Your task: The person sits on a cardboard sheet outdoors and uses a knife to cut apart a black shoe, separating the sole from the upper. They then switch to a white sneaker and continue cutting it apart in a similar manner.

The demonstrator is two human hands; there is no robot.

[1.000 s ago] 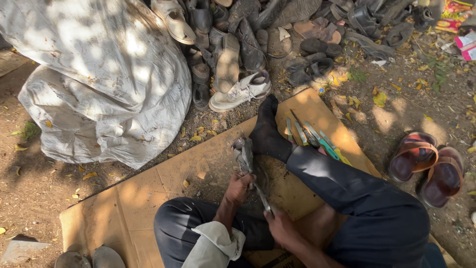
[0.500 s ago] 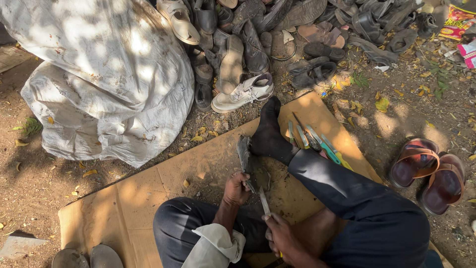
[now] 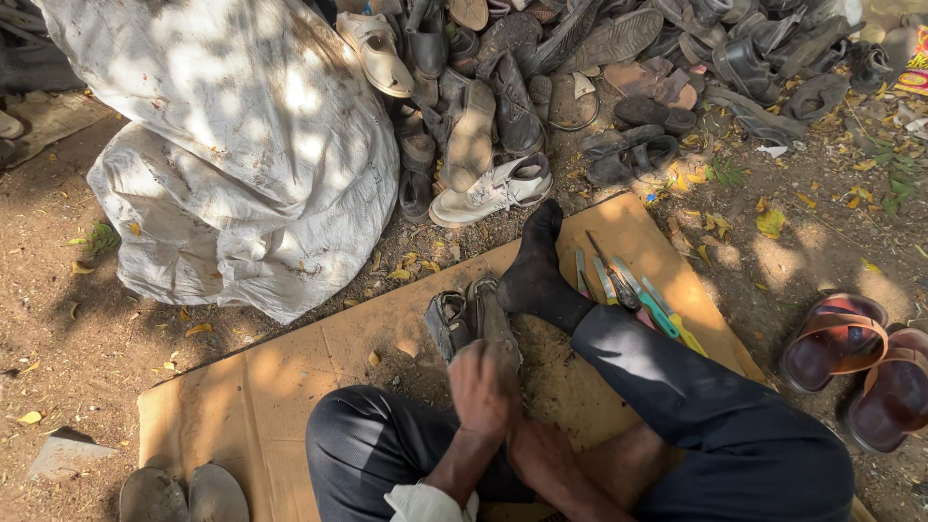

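I am looking down at a big white sack [image 3: 232, 145] bulging at the far left, tied shut so I cannot tell what is filling it. To its right a heap of worn shoes [image 3: 580, 77] is lying on the dirt, with a pale sneaker [image 3: 493, 190] at its near edge. A cardboard sheet [image 3: 251, 387] is spreading under the seated person, whose dark-trousered legs are crossing over it, one socked foot [image 3: 536, 271] pointing toward the heap. A pair of brown sandals [image 3: 855, 367] is sitting on the ground at the right, well apart from the cardboard. A few hand tools [image 3: 633, 295] with green and yellow handles are lying on the cardboard just right of the foot.

In the middle, a dark sandal [image 3: 469, 319] is resting on the cardboard just beside the foot. My left hand [image 3: 481, 391] is covering its near end, fingers curled down onto it, though blur is hiding how firmly they are pressing. My right hand [image 3: 541, 459] is lying nearer, under the left wrist; I cannot tell whether it is closed on anything.
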